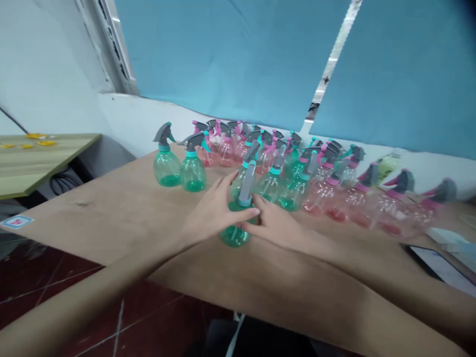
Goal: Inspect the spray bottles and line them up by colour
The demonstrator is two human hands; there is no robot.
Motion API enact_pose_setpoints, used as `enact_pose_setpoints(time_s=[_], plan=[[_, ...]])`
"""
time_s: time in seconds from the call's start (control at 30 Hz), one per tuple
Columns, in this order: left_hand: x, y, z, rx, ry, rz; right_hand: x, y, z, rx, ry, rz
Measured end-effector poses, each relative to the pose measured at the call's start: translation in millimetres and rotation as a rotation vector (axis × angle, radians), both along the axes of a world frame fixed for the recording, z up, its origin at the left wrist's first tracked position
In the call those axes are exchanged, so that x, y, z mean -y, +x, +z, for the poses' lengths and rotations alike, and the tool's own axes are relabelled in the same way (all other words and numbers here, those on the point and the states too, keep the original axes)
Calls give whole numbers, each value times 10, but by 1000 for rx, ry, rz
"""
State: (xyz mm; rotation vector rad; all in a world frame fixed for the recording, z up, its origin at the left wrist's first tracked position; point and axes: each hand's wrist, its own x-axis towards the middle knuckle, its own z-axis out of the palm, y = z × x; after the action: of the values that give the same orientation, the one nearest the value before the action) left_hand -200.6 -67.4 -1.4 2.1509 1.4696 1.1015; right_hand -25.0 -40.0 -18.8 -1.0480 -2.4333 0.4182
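A green spray bottle (235, 237) with a grey trigger head and teal collar stands upright near the front of the table, between my two hands. From its left side my left hand (217, 210) wraps round it, thumb across the front. On the right my right hand (273, 218) is closed on the same bottle, and the thumbs meet close together at its front. My hands cover the bottle's upper body. Directly behind it is another green spray bottle (250, 157), partly hidden. Two more green bottles, one of them a spray bottle (194, 178), stand apart on the left.
Several pink spray bottles (323, 196) and green ones crowd the table's back and right. A phone or tablet (442, 267) lies at the right edge. The brown table (122, 213) bears a printed marker (17, 221) at its left corner. Another table (48, 161) holds small yellow pieces.
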Motion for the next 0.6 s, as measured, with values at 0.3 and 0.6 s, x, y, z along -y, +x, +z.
enact_pose_setpoints(time_s=[0.3, 0.6], plan=[[-51, 1099, 72, 118, -66, -201, 332, 926, -112, 52, 102, -101], [-195, 1636, -93, 206, -22, -265, 160, 1884, -220, 112, 14, -67]])
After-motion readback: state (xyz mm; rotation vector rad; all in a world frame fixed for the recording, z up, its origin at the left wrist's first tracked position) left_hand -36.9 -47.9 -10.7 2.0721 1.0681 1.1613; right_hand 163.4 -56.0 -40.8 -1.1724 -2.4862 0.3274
